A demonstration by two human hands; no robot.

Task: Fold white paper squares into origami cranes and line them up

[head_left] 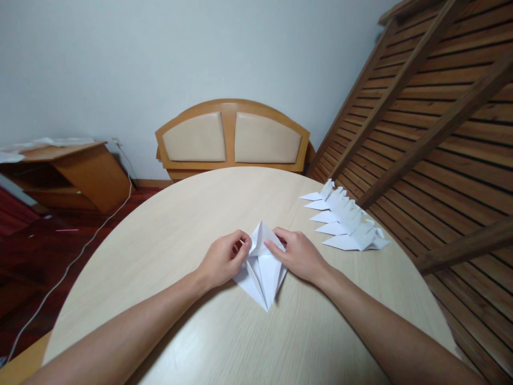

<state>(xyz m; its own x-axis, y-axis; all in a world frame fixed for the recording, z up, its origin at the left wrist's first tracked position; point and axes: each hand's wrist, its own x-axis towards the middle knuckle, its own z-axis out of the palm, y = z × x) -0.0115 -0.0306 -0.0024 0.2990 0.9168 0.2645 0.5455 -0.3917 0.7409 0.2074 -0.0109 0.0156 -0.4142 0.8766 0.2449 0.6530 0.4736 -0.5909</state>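
Observation:
A partly folded sheet of white paper (260,267) lies on the round table in front of me, kite-shaped, with one point toward me and another away. Its upper flap stands a little raised. My left hand (226,256) pinches the paper's left edge between thumb and curled fingers. On the opposite side my right hand (298,254) grips the right edge, its thumb pressed on top of the raised flap and its fingers behind. The hands hide both side corners of the sheet.
Several folded white paper birds (348,219) stand in a row on the right of the pale table (160,230). Beyond it is a headboard (230,133). A wooden slatted panel (433,139) leans at right; a cabinet (96,176) and white cable (76,262) are left.

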